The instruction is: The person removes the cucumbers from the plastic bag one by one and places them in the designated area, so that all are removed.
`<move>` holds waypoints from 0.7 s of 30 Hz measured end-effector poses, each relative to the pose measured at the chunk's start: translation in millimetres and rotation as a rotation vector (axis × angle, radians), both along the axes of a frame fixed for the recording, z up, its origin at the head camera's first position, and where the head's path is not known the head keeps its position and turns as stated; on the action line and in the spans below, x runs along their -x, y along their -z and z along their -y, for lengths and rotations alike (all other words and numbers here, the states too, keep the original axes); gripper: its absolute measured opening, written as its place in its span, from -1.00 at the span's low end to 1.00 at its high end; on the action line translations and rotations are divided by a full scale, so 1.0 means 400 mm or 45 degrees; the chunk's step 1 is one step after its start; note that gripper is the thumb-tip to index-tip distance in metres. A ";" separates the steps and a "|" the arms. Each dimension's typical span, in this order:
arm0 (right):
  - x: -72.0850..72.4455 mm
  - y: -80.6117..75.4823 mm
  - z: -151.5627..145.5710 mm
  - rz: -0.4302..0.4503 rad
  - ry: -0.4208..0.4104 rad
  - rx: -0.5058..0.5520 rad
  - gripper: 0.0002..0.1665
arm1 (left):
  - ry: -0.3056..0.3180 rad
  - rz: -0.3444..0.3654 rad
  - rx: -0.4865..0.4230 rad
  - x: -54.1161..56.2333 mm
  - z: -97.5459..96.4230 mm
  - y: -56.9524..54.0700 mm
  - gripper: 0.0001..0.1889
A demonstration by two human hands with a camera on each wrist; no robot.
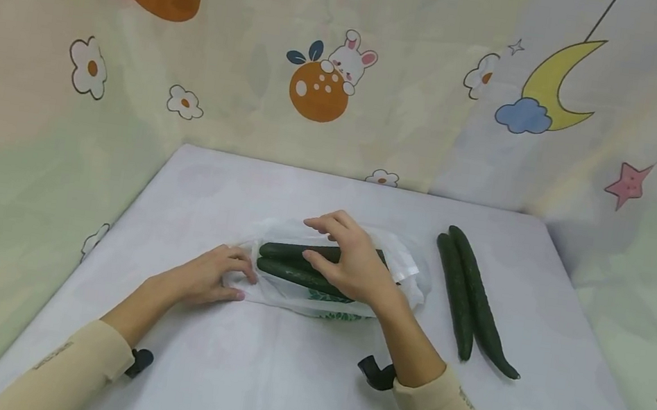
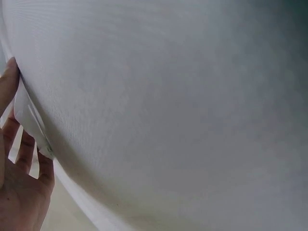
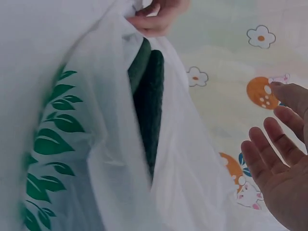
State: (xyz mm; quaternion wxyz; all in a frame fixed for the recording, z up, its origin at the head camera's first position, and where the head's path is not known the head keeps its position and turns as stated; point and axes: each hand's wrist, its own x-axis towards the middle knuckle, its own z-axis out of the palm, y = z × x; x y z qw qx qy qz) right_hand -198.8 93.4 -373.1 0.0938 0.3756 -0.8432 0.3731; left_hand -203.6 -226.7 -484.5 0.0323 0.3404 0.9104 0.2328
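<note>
Two dark green cucumbers [image 1: 300, 275] lie side by side in the mouth of a white plastic bag [image 1: 290, 300], which is printed with green leaves. At the bag's left end, my left hand [image 1: 216, 276] holds the edge between thumb and fingers. The left wrist view has this hand [image 2: 24, 187] at its left border, fingers on the thin plastic. Over the cucumbers hovers my right hand [image 1: 353, 256], thumb and fingers spread. In the right wrist view that right hand [image 3: 284, 163] is apart from the bag [image 3: 113, 125], nothing in its grasp.
Two more long cucumbers [image 1: 473, 299] lie next to each other on the white tabletop [image 1: 278, 380], right of the bag. A cloth backdrop [image 1: 252, 33] with cartoon prints rises behind and at both sides. Black wrist mounts [image 1: 375, 373] show under the sleeves.
</note>
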 end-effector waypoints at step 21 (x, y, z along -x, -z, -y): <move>0.027 0.085 -0.032 0.208 -0.051 -0.338 -0.37 | -0.011 0.040 0.026 0.003 -0.004 -0.009 -0.73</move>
